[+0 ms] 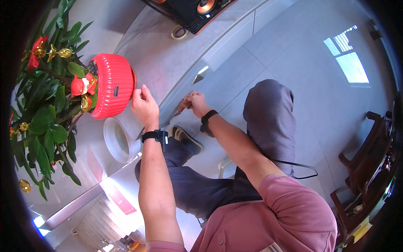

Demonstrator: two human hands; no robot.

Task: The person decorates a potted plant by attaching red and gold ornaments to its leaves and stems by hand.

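My left hand has its fingers curled and thumb raised beside the base of a ribbed red plant pot on the marble-look counter. Whether it grips anything is hidden. My right hand, slightly blurred, is at the glossy cabinet front below the counter's edge, fingers bent. A brownish shape beside its fingertips may be their reflection; I cannot tell whether the hand holds something. The pot bears a leafy green plant with gold ornaments and a red figurine. Both wrists wear black straps.
A translucent white plastic container is beside the pot. A black speaker and a coiled hair tie lie farther along the counter. My bent knee and shoe are near the cabinet. Dark wooden furniture is at the right.
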